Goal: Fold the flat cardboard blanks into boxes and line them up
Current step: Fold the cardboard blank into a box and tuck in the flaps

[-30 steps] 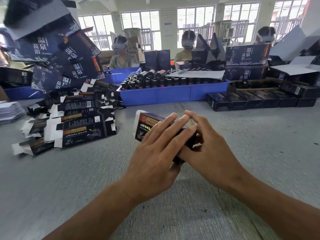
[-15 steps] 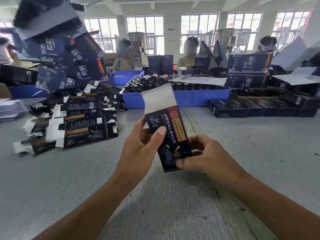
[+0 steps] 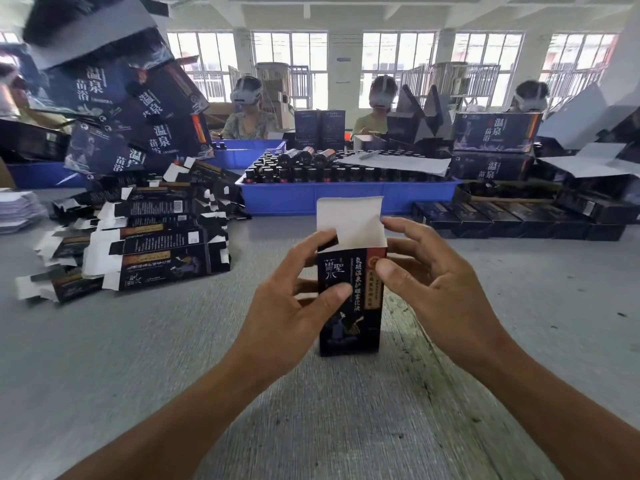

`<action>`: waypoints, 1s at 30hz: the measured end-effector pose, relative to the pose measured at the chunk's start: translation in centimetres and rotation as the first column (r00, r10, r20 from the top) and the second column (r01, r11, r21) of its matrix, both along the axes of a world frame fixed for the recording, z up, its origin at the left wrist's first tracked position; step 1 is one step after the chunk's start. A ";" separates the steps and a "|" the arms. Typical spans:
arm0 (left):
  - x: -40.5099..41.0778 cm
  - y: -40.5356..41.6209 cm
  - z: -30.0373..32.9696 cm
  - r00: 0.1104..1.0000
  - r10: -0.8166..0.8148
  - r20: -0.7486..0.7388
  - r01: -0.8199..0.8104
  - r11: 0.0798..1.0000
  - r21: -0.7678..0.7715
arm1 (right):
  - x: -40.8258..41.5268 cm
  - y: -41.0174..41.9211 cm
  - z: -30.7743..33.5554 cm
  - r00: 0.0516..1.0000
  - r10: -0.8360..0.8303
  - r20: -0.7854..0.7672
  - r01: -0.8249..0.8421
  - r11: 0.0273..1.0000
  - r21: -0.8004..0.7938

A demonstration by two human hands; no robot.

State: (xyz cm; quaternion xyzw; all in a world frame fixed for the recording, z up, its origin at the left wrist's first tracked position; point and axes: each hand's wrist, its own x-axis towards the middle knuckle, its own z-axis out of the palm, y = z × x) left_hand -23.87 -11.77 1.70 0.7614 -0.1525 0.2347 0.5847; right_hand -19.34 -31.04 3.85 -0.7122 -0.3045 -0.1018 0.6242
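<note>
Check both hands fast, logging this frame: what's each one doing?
Left hand: holds the upright box, thumb on its front.
Right hand: holds the box's top right edge by the open flap.

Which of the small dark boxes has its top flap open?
The box held upright by both hands; its white flap stands up. Those in the row lie closed.

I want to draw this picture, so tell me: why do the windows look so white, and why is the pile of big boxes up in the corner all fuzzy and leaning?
Head view: daylight blows out the windows, so they glare white. The wide lens bends the edges, so the big boxes at top left lean and blur. The small box in the middle, between the left hand and right hand, is sharp.
</note>
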 end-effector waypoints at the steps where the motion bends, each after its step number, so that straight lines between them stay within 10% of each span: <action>1: 0.0 0.0 0.0 1.000 -0.006 0.005 0.006 1.000 -0.010 | 0.0 0.0 0.1 1.000 0.005 0.016 -0.005 1.000 -0.029; 30: -1.0 -0.8 1.5 0.991 0.060 0.123 -0.043 0.989 -0.141 | -1.0 0.6 0.5 0.996 -0.035 0.079 0.021 0.986 0.167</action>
